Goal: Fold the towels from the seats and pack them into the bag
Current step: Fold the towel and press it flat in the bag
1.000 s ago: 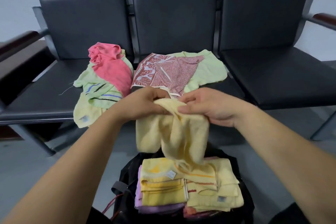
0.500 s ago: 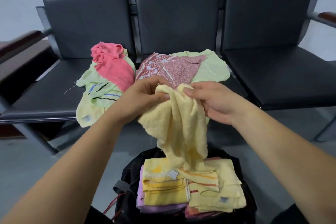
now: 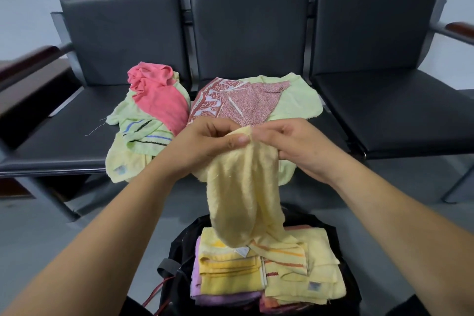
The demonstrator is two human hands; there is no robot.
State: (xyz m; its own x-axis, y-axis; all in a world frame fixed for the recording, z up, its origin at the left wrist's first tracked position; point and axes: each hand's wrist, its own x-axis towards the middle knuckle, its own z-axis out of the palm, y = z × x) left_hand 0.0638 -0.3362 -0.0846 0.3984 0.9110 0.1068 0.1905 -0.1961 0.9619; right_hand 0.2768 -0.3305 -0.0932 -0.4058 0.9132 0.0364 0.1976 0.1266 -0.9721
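Yellow towel [image 3: 241, 187] | top corner pinched by left hand [image 3: 205, 147] and right hand [image 3: 302, 147] | hanging down over bag [image 3: 180, 246]

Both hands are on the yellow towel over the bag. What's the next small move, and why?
The left hand and right hand pinch the yellow towel close together at its top edge, so it hangs bunched, its lower end resting on the folded stack in the bag. Probably draw them apart along that edge: it likely needs opening flat before a fold.
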